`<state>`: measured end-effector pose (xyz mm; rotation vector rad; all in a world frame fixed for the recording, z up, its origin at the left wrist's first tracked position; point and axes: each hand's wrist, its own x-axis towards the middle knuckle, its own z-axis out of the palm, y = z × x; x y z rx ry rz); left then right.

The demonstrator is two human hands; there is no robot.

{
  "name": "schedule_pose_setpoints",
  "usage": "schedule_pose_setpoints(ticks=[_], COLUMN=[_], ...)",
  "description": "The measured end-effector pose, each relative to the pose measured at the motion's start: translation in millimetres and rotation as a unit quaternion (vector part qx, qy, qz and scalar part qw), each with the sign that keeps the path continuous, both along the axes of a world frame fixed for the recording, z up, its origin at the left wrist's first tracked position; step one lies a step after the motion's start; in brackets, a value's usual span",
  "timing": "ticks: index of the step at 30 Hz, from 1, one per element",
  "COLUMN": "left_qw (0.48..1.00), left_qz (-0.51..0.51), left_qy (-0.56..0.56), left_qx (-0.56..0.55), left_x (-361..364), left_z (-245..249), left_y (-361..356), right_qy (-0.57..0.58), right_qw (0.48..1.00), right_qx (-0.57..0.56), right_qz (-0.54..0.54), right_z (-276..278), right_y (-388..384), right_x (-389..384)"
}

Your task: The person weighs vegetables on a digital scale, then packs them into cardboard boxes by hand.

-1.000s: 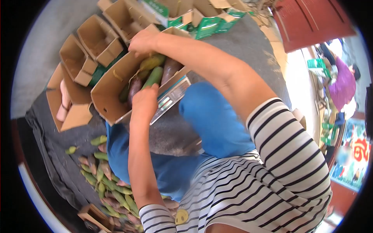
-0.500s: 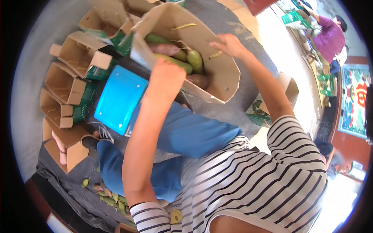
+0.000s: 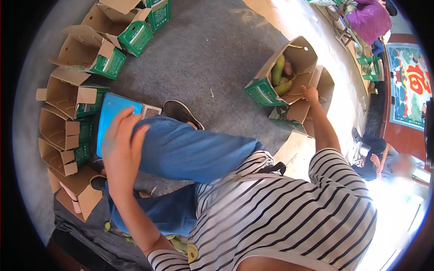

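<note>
My right hand [image 3: 310, 95] is closed on the near rim of a green-and-brown carton [image 3: 263, 91], at the right of the floor. Inside the carton lie long green radish-like vegetables [image 3: 278, 70] and a pinkish one [image 3: 288, 68]. A second carton [image 3: 324, 88] stands right beside it, partly hidden. My left hand [image 3: 123, 142], slightly blurred, holds nothing; its fingers are apart above the blue plate [image 3: 113, 108] of what looks like a scale. The hand hides part of that plate.
Several open cartons [image 3: 63, 95] line the left side in a curve. Green vegetables [image 3: 178, 244] lie on a dark cloth [image 3: 86, 239] near my legs. One person in purple [image 3: 368, 20] sits at the upper right, another person [image 3: 382, 156] at the right.
The carton of vegetables has moved from beside the blue plate to the right, next to the other carton. My left hand has let go of it and moved back left; my right hand still grips it.
</note>
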<state>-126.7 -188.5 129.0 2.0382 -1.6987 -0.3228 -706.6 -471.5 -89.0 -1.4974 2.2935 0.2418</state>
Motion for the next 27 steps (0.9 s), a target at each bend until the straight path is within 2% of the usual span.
schedule_pose_setpoints(ticks=[2,3,4,5,6,8,9,11,12,13,14,15,17,18,21,24,27], left_qw=[0.999,0.996,0.995,0.994,0.992,0.984,0.980,0.974,0.969,0.969,0.968,0.957,0.960,0.962,0.963,0.962,0.962], left_qz=[0.040,0.071,0.087,0.104,0.118,0.172,0.194,0.215,0.227,0.221,0.213,0.227,0.209,0.199,0.198,0.193,0.190], left_qy=[0.035,0.044,0.039,0.033,0.030,0.036,0.045,0.018,0.006,0.024,0.041,0.034,0.031,0.028,-0.014,-0.054,-0.029], left_qx=[-0.005,-0.011,-0.012,-0.014,-0.018,0.007,0.020,0.070,0.097,0.112,0.127,0.179,0.184,0.187,0.185,0.187,0.193], left_x=[12.5,21.5,32.3,42.4,51.9,64.9,69.6,77.2,79.3,80.4,81.8,77.9,67.9,65.2,64.8,64.4,64.5], left_z=[-1.9,-1.7,-5.0,-13.2,-20.8,-33.5,-43.6,-73.3,-90.5,-110.7,-127.1,-134.3,-127.0,-121.3,-120.5,-118.9,-112.4], left_y=[18.5,29.0,39.4,49.7,59.8,77.2,84.6,101.4,109.6,117.4,124.8,126.6,120.0,116.2,117.2,115.6,115.7], right_qy=[0.054,0.145,0.149,0.168,0.159,0.130,0.127,0.061,0.055,0.012,-0.020,-0.085,-0.115,-0.111,-0.254,-0.225,-0.186], right_qw=[0.991,0.945,0.957,0.955,0.977,0.955,0.925,0.894,0.900,0.884,0.859,0.809,0.724,0.715,0.631,0.672,0.725], right_qx=[0.060,0.026,0.023,-0.038,0.002,-0.133,-0.187,-0.177,-0.137,-0.147,-0.131,-0.154,-0.177,-0.162,-0.277,-0.264,-0.222], right_qz=[0.105,0.294,0.248,0.242,0.143,0.230,0.306,0.406,0.411,0.444,0.495,0.560,0.656,0.671,0.679,0.654,0.624], right_z=[-28.8,-45.7,-15.8,-20.4,29.6,67.4,67.1,71.5,66.5,64.8,70.1,60.3,34.8,48.1,49.6,48.7,7.2], right_y=[-27.9,-38.1,-36.0,-55.1,-59.4,-73.4,-85.8,-94.2,-95.6,-83.9,-67.8,-59.3,-50.8,-36.8,-19.7,-19.8,-38.8], right_x=[-64.5,-103.0,-85.7,-98.0,-41.5,25.1,52.2,137.2,190.9,245.0,300.3,342.7,428.4,475.6,589.7,667.4,716.7])
